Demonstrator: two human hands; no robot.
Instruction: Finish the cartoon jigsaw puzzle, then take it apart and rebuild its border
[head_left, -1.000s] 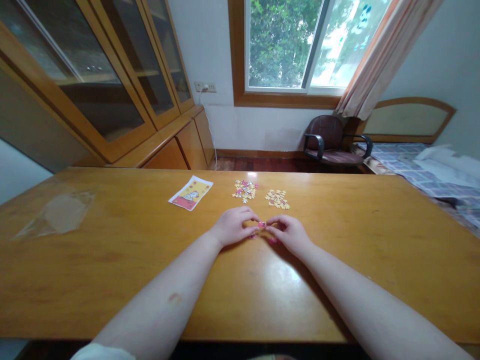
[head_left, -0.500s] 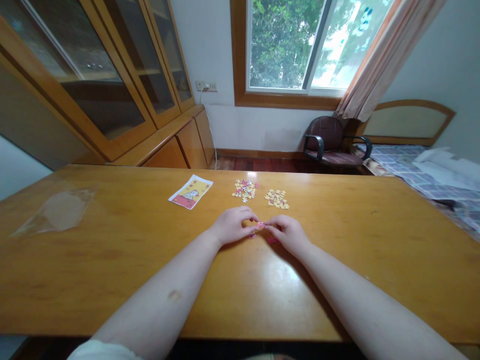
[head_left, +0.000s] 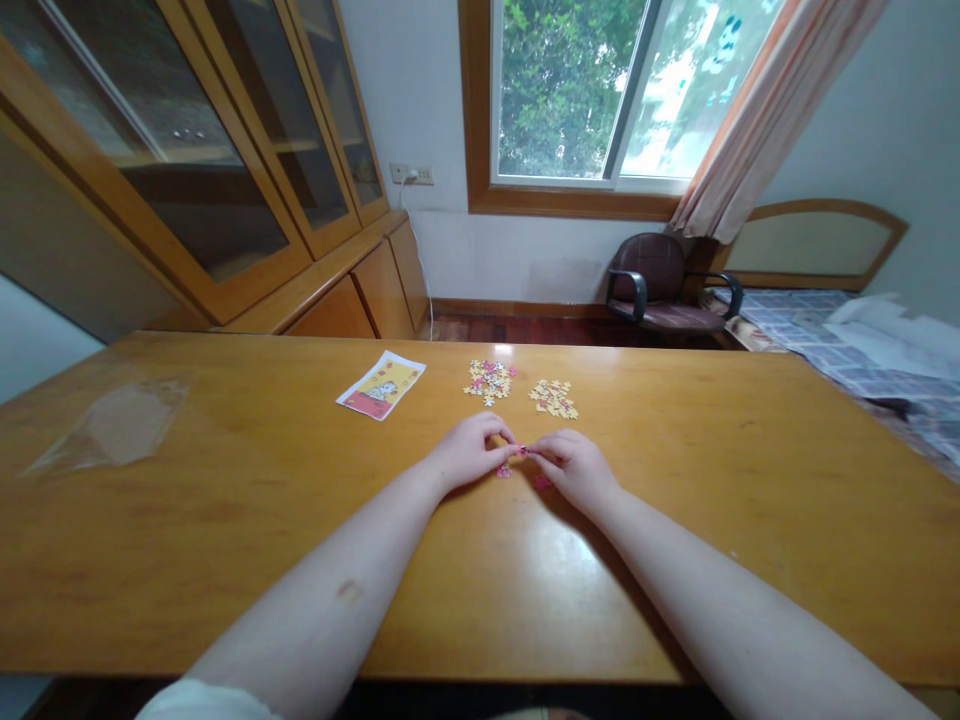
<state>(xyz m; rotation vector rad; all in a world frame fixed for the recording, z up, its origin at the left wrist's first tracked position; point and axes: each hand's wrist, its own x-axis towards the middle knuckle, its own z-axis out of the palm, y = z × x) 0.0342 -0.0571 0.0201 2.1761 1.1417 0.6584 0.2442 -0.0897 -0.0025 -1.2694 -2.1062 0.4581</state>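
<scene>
Pink jigsaw puzzle pieces (head_left: 523, 450) are pinched between the fingertips of both hands, just above the table. My left hand (head_left: 472, 448) grips them from the left with thumb and fingers closed. From the other side, my right hand (head_left: 576, 462) pinches them too; its fingers partly cover them, so I cannot tell how they join. A pink piece (head_left: 504, 471) lies under the left fingertips, and more pink (head_left: 542, 482) shows beside the right hand. Beyond the hands lie a mixed pile of yellow, pink and white pieces (head_left: 489, 380) and a mostly yellow pile (head_left: 554, 399).
A picture card (head_left: 382, 385) with a yellow and pink print lies left of the piles. Farther left, a clear plastic bag (head_left: 120, 422) rests on the wooden table (head_left: 247, 480). Past the far edge stand a chair (head_left: 652, 285) and glass-fronted cabinets (head_left: 300, 235).
Both hands stay in nearly the same place. The pink pieces between the fingertips have turned slightly, and a bit more of the piece beneath the left fingertips shows.
</scene>
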